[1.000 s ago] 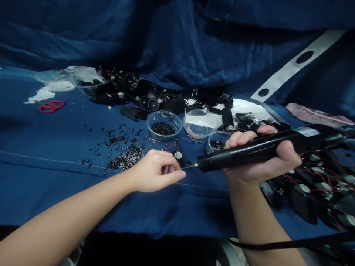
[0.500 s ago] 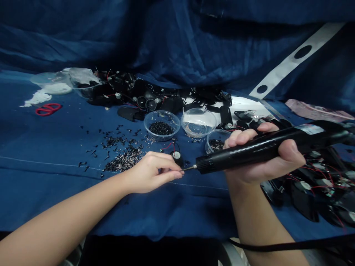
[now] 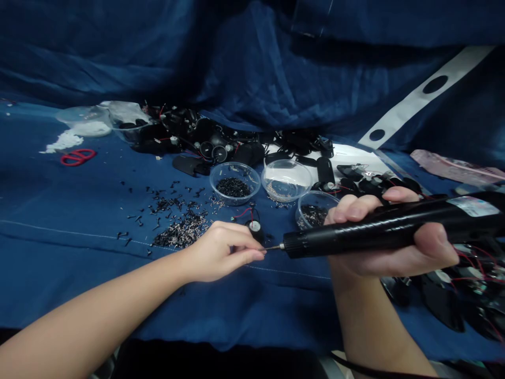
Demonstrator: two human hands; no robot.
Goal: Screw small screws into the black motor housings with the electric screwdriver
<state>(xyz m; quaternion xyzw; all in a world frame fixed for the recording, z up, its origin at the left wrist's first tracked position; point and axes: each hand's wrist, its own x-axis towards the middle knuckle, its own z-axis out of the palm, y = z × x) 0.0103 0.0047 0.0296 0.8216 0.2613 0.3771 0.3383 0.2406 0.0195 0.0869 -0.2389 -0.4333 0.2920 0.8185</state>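
Note:
My right hand is wrapped round a black electric screwdriver, held nearly level with its thin bit pointing left. The thumb and fingertips of my left hand are pinched together at the end of that bit. Whatever sits between those fingertips is too small to make out. Just beyond them stands a small black motor part with a white face, with red and black wires. Left of it lies a pile of small screws, with black pieces scattered around.
Three clear tubs with small parts stand in a row behind my hands. Red-handled scissors lie at the far left. Black housings are heaped along the back. Wired parts crowd the right, and a cable hangs below my right arm.
The whole view has shifted slightly. My right hand and the screwdriver appear a little further right and lower in view; the bit still meets my left fingertips.

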